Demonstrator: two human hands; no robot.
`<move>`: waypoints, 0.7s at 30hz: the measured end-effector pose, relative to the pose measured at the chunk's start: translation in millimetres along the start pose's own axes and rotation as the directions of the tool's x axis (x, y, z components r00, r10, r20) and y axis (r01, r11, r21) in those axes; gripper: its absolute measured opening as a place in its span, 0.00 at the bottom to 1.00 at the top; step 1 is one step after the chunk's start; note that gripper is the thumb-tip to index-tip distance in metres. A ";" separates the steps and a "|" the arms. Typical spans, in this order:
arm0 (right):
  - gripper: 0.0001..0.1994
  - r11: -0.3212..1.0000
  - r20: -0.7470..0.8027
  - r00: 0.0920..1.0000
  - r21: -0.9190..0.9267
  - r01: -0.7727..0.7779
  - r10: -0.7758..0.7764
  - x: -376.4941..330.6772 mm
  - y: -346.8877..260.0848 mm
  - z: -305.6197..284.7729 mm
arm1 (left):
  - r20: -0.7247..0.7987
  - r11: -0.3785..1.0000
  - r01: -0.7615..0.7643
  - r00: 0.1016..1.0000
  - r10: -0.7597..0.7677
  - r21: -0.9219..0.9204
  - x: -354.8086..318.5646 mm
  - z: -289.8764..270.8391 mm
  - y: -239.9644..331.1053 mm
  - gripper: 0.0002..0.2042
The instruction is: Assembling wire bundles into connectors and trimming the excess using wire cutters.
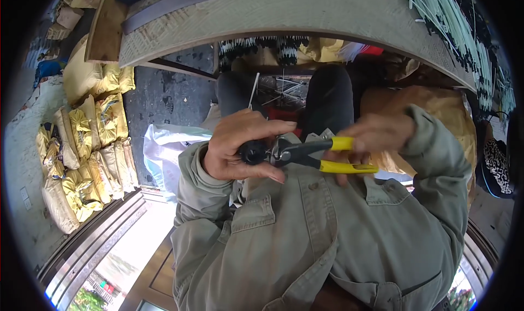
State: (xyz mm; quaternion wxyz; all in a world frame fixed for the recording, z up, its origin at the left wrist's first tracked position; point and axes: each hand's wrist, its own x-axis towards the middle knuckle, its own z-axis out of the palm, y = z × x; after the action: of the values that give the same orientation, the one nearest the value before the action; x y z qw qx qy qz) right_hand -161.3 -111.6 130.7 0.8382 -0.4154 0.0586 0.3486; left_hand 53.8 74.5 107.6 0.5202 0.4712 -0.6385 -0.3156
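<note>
My left hand (234, 142) is closed around a round black piece (252, 152), its thumb and fingers pointing to the right. Behind that hand a thin white rod (254, 90) sticks up; whether it joins the black piece I cannot tell. In my right hand (376, 135), slightly blurred, are the yellow handles of a pair of pliers (305, 154). Their dark jaws reach left to the black piece, between my left thumb and fingers, with a small bit of metal at the tip. The handles stand apart.
Ahead is a worn grey tabletop (262, 16) with a flat grey strip (172, 5) on it. Pale rods with black ends (442, 33) lie piled at its right. Stacked yellow-wrapped packs (87, 147) are on the left, near a white plastic bag (174, 147). Brown paper (447, 114) lies at right.
</note>
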 end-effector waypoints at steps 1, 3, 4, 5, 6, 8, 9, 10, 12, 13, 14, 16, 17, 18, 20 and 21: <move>0.26 1.000 -0.001 1.000 -0.001 0.001 -0.001 4.7 8.2 -2.4 | 0.038 0.997 -0.082 0.996 0.083 -0.013 3.0 -0.1 -0.1 0.34; 0.30 0.995 0.117 0.991 0.082 0.054 -0.063 14.4 17.6 -10.0 | 0.058 0.997 -0.070 0.996 0.071 -0.022 6.2 -0.9 -0.7 0.32; 0.32 0.989 0.171 0.980 0.126 0.078 -0.099 16.3 18.1 -10.6 | 0.032 0.997 -0.072 0.997 0.073 -0.037 6.9 2.6 -0.8 0.31; 0.32 0.990 0.179 0.978 0.118 0.082 -0.103 13.2 8.6 -1.8 | 0.006 0.996 -0.069 0.998 0.069 -0.048 5.3 4.2 -1.5 0.30; 0.33 0.823 -0.054 0.967 -0.539 0.181 -0.249 6.5 -7.5 15.7 | -0.053 0.996 -0.057 0.997 0.054 -0.071 0.9 3.4 -2.2 0.30; 0.32 0.007 -0.097 0.677 -0.991 -0.135 -0.729 14.4 0.4 38.3 | -0.147 0.998 -0.037 0.989 0.029 -0.049 -8.0 6.6 -1.0 0.30; 0.32 0.008 -0.102 0.665 -0.990 -0.143 -0.740 16.7 7.1 39.5 | -0.230 0.998 -0.025 0.973 0.012 -0.054 -8.6 7.4 -4.6 0.30; 0.30 -0.088 -0.103 0.588 -0.954 -0.287 -0.803 17.1 12.6 39.3 | -0.195 0.996 -0.083 0.977 0.080 -0.010 -7.9 5.3 -8.9 0.31; 0.26 -0.082 -0.142 0.574 -0.935 -0.346 -0.806 8.2 13.3 38.3 | -0.152 0.999 -0.045 0.988 0.040 -0.028 -4.5 5.3 -5.2 0.31; 0.26 -0.074 -0.151 0.569 -0.933 -0.353 -0.808 5.6 8.0 28.7 | -0.118 0.999 -0.002 0.993 -0.002 -0.038 -2.4 4.6 -3.2 0.32; 0.26 0.276 -0.217 0.767 -0.960 -0.054 -0.604 3.6 5.1 18.0 | -0.098 0.994 0.079 0.991 -0.086 -0.077 -2.7 6.4 0.7 0.32; 0.29 0.977 -0.080 0.997 -0.212 -0.024 0.007 6.9 2.3 -0.6 | -0.052 0.997 0.036 0.998 -0.039 -0.070 -0.9 6.4 0.8 0.32; 0.29 0.977 -0.089 0.996 -0.211 -0.023 0.004 10.2 4.1 -7.9 | -0.031 0.999 -0.014 0.999 0.012 -0.045 2.1 4.6 -0.9 0.33; 0.32 0.998 0.024 1.000 -0.069 -0.004 0.005 12.2 6.2 -13.5 | -0.023 0.997 -0.072 0.997 0.071 -0.037 1.9 4.9 -5.1 0.32; 0.33 0.997 0.030 0.997 0.045 0.069 -0.070 7.7 3.7 -11.6 | -0.068 0.996 -0.070 0.995 0.066 -0.061 0.2 7.6 -10.8 0.30; 0.33 0.997 0.039 0.997 0.039 0.065 -0.067 4.3 -1.1 -7.3 | -0.118 0.995 -0.060 0.992 0.051 -0.075 -2.5 6.8 -11.6 0.28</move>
State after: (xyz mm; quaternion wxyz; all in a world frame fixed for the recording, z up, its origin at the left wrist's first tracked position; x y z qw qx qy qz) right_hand -155.9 -115.1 125.0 0.8579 -0.3940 0.0344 0.3279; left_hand 50.4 72.1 94.6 0.5832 0.4498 -0.6073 -0.2980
